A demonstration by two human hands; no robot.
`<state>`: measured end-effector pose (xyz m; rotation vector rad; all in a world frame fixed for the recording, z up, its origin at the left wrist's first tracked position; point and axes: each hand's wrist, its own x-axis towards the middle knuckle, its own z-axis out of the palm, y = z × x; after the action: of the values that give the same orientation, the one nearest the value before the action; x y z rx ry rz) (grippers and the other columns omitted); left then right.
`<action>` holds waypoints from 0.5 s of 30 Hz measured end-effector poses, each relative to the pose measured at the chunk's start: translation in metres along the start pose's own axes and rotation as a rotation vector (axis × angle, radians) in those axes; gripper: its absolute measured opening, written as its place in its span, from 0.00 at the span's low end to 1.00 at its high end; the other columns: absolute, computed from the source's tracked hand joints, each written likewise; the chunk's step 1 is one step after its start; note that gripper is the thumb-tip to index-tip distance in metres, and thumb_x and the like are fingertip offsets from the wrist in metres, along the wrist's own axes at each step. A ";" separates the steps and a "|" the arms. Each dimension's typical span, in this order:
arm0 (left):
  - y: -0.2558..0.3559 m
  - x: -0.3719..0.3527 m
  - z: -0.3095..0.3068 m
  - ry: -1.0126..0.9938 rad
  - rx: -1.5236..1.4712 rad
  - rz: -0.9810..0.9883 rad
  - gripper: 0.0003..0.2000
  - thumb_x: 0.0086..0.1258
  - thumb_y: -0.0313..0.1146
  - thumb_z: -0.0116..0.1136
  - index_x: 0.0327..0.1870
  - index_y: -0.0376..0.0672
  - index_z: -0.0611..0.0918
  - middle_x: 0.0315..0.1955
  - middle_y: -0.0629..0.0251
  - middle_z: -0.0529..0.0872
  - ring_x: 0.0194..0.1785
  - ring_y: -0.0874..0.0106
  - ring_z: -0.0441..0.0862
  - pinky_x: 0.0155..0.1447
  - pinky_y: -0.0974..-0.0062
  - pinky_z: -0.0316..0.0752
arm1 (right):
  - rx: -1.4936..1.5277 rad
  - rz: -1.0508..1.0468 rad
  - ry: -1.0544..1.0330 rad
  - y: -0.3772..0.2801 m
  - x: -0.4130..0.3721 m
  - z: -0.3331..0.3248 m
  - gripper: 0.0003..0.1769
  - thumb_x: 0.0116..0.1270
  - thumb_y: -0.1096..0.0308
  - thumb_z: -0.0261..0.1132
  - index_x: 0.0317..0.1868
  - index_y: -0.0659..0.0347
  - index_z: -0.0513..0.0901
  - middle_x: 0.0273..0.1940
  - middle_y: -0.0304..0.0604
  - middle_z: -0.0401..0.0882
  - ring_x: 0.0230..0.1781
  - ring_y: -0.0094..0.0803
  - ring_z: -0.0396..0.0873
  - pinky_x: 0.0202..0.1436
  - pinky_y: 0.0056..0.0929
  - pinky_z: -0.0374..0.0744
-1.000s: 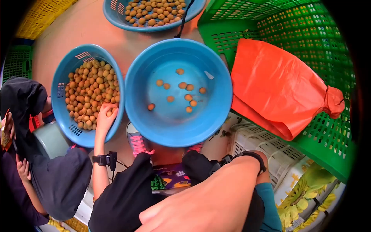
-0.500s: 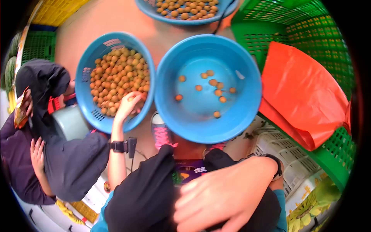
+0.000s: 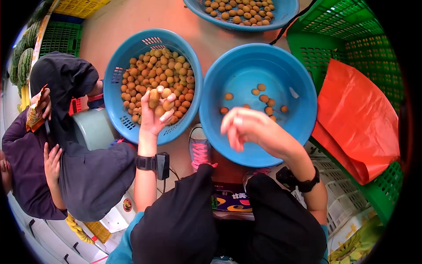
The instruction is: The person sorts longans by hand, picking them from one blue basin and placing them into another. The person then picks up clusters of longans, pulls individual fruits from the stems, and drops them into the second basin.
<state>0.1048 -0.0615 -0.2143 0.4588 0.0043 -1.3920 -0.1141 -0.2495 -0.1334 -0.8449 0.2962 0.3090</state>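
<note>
Head | left hand (image 3: pixel 154 115) grips round fruits (image 3: pixel 159 100) above full basket (image 3: pixel 115 88) | right hand (image 3: pixel 248 127) loosely spread over basin (image 3: pixel 303 127)

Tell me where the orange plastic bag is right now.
The orange bag lies on the right side of the head view, inside the green crate, just right of the nearly empty blue basin.

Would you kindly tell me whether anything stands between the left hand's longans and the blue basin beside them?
Nothing but the rim of the basket separates the longans in the left hand from the basin; the right hand hovers over its near side.
</note>
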 end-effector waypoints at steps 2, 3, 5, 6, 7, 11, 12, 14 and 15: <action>-0.003 0.002 0.024 0.019 -0.041 0.039 0.14 0.62 0.50 0.44 0.41 0.52 0.70 0.40 0.57 0.69 0.13 0.74 0.64 0.15 0.85 0.64 | 0.162 0.005 0.105 0.018 0.013 -0.007 0.18 0.66 0.57 0.46 0.44 0.62 0.71 0.33 0.38 0.73 0.33 0.24 0.73 0.37 0.25 0.73; -0.005 0.005 0.040 -0.044 -0.006 0.016 0.11 0.62 0.48 0.44 0.39 0.55 0.71 0.38 0.60 0.69 0.12 0.73 0.67 0.13 0.85 0.63 | 0.325 0.009 0.212 0.024 0.018 -0.009 0.20 0.66 0.54 0.44 0.47 0.62 0.70 0.35 0.40 0.73 0.36 0.26 0.74 0.40 0.27 0.73; -0.008 0.013 0.054 -0.184 -0.038 -0.049 0.07 0.61 0.45 0.46 0.36 0.58 0.74 0.38 0.62 0.70 0.14 0.65 0.73 0.14 0.81 0.68 | 0.415 -0.009 0.182 0.030 0.026 -0.007 0.21 0.66 0.54 0.43 0.49 0.61 0.68 0.36 0.41 0.73 0.38 0.28 0.74 0.41 0.29 0.73; -0.011 0.016 0.059 -0.187 -0.041 -0.058 0.07 0.61 0.45 0.46 0.36 0.58 0.74 0.38 0.62 0.70 0.14 0.65 0.73 0.14 0.81 0.68 | 0.502 -0.024 0.149 0.032 0.028 -0.006 0.22 0.66 0.53 0.42 0.51 0.61 0.67 0.36 0.41 0.73 0.40 0.30 0.74 0.43 0.31 0.73; -0.015 0.018 0.065 -0.162 -0.032 -0.066 0.07 0.61 0.44 0.46 0.36 0.58 0.74 0.39 0.62 0.70 0.15 0.63 0.73 0.15 0.79 0.70 | 0.500 -0.037 0.144 0.032 0.031 -0.004 0.24 0.66 0.52 0.41 0.53 0.61 0.66 0.40 0.43 0.72 0.44 0.32 0.72 0.46 0.34 0.73; -0.032 0.028 0.066 -0.101 0.034 -0.167 0.17 0.57 0.39 0.42 0.46 0.46 0.72 0.53 0.47 0.67 0.32 0.47 0.77 0.31 0.65 0.77 | 0.584 -0.055 0.141 0.022 0.036 -0.004 0.26 0.64 0.50 0.41 0.54 0.61 0.66 0.45 0.45 0.69 0.47 0.33 0.70 0.49 0.35 0.71; -0.038 0.031 0.066 -0.111 0.054 -0.206 0.22 0.57 0.39 0.41 0.52 0.39 0.70 0.54 0.45 0.65 0.36 0.43 0.77 0.37 0.60 0.77 | 0.583 -0.056 0.150 0.022 0.037 -0.006 0.26 0.64 0.50 0.41 0.54 0.61 0.66 0.45 0.45 0.69 0.47 0.33 0.70 0.49 0.35 0.71; -0.047 0.035 0.071 -0.122 0.167 -0.276 0.26 0.56 0.37 0.41 0.55 0.33 0.66 0.57 0.47 0.63 0.43 0.46 0.75 0.46 0.61 0.75 | 0.545 -0.116 0.153 0.023 0.035 -0.011 0.26 0.65 0.51 0.40 0.52 0.61 0.67 0.45 0.45 0.69 0.47 0.32 0.69 0.49 0.35 0.70; -0.050 0.037 0.078 -0.110 0.235 -0.290 0.27 0.55 0.37 0.41 0.56 0.32 0.65 0.57 0.47 0.63 0.45 0.46 0.75 0.47 0.62 0.74 | 0.509 -0.130 0.167 0.029 0.035 -0.015 0.26 0.65 0.51 0.39 0.50 0.62 0.69 0.46 0.45 0.70 0.47 0.32 0.69 0.50 0.34 0.69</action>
<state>0.0438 -0.1259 -0.1686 0.5931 -0.1902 -1.7111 -0.0954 -0.2376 -0.1751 -0.3843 0.4500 0.0339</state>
